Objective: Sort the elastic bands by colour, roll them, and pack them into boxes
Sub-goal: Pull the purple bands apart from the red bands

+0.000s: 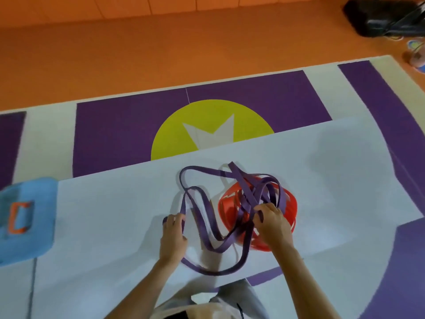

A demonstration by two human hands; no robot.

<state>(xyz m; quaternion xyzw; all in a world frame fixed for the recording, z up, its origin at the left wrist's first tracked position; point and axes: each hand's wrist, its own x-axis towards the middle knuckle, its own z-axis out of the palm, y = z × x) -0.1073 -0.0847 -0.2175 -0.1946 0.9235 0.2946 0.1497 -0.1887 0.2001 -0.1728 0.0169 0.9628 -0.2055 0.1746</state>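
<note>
One view is supplied. The camera is worn on the person's head and faces forward and steeply down onto the counter (115,215). Both forearms enter from the bottom edge. The left hand (173,236) and right hand (272,224) sit just below frame centre, close to the lens, each gripping the purple bands (248,196). The wide-angle lens bows the counter's right edge. Beyond the counter's far edge, the purple floor mat (119,134) crosses mid-frame, and the orange floor (138,54) fills the top. A black bag (386,17) marks the top right corner. A blurred blue object (27,217) touches the left edge.
</note>
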